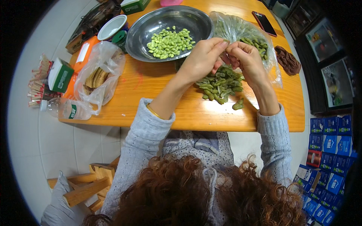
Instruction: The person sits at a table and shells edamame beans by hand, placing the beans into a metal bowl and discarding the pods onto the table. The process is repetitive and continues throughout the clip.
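Observation:
My left hand (202, 58) and my right hand (246, 58) meet above the table, fingertips pinched together around a small green bean pod (226, 41), mostly hidden by the fingers. Beneath them lies a heap of split green pods (222, 84), with one pod (238, 104) apart from it towards the table edge. To the left of the hands, a wide steel bowl (138, 32) holds shelled green beans (171, 42). Behind my right hand is a clear plastic bag (230, 24) full of whole pods (256, 45).
The wooden table (135, 110) carries a phone (264, 23) and a brown cloth (287, 60) at right. At left stand a plastic bag with bananas (97, 77), a plastic bottle (72, 108), a tissue box (60, 75) and a white bowl (112, 27). A wooden stool (87, 192) is below left.

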`<state>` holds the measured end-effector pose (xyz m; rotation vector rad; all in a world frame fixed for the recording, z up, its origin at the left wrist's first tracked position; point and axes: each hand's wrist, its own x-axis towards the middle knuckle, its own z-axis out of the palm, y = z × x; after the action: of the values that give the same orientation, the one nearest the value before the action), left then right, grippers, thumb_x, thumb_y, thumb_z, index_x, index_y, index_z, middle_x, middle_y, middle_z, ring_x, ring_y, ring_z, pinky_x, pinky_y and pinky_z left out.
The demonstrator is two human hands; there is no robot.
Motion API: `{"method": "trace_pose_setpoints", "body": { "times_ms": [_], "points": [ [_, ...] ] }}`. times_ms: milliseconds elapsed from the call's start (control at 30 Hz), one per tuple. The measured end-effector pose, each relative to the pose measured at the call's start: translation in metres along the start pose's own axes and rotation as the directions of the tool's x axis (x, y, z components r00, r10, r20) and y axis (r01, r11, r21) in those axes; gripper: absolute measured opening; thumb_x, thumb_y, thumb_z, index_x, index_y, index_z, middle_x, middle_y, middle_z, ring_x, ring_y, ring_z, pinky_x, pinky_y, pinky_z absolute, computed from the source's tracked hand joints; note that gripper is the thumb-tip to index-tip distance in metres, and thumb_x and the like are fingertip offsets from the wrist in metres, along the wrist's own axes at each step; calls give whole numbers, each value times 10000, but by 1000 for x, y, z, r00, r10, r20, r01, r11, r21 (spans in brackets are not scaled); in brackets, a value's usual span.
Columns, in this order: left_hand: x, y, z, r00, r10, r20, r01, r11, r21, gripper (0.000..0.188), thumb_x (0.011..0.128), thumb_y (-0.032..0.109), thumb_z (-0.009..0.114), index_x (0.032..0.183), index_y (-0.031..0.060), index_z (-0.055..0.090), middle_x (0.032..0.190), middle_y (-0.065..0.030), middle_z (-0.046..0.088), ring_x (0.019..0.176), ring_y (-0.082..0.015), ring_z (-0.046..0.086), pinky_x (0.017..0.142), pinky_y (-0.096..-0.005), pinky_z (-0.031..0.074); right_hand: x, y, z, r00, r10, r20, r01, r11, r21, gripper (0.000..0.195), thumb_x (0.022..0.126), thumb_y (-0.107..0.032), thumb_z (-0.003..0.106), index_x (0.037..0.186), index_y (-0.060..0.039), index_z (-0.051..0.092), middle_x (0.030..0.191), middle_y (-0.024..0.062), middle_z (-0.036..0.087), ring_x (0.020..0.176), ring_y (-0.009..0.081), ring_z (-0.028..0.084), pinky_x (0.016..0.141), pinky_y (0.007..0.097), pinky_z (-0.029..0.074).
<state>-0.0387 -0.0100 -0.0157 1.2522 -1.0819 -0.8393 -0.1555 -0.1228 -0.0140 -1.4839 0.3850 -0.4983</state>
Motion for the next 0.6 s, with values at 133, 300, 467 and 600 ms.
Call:
{"method": "trace_pose_setpoints", "body": {
  "times_ms": [133,300,467,600],
  "points": [
    [1,-1,-9,995,-80,56,84,994,-64,220,944,160,442,976,-25,556,684,0,515,583,-41,465,516,-185,422,1,4,1,997,-75,-18,74,994,-82,141,788,-151,593,750,-16,600,637,-2,550,533,56,469,500,190,374],
    [0,2,-14,988,-142,54,148,982,-120,142,900,96,458,880,-6,555,693,-11,531,608,-66,508,569,-195,451,-2,7,6,967,-253,8,241,910,-338,136,801,-112,590,777,22,594,634,-12,545,559,34,454,489,195,350],
    [-2,3,-17,989,-137,57,146,963,-225,204,888,72,455,1006,-53,565,751,-41,554,655,-77,529,613,-208,470,-2,6,9,944,-327,-33,292,881,-371,141,812,-110,586,790,29,595,628,-19,535,563,31,454,493,193,350],
    [-1,8,-17,992,-95,-81,85,990,-114,329,873,62,469,1161,-90,516,869,-104,605,695,-83,553,658,-218,485,1,5,-3,950,-308,-56,273,901,-336,153,824,-127,578,817,24,603,638,-7,551,568,37,476,503,188,367]
  ]
}}
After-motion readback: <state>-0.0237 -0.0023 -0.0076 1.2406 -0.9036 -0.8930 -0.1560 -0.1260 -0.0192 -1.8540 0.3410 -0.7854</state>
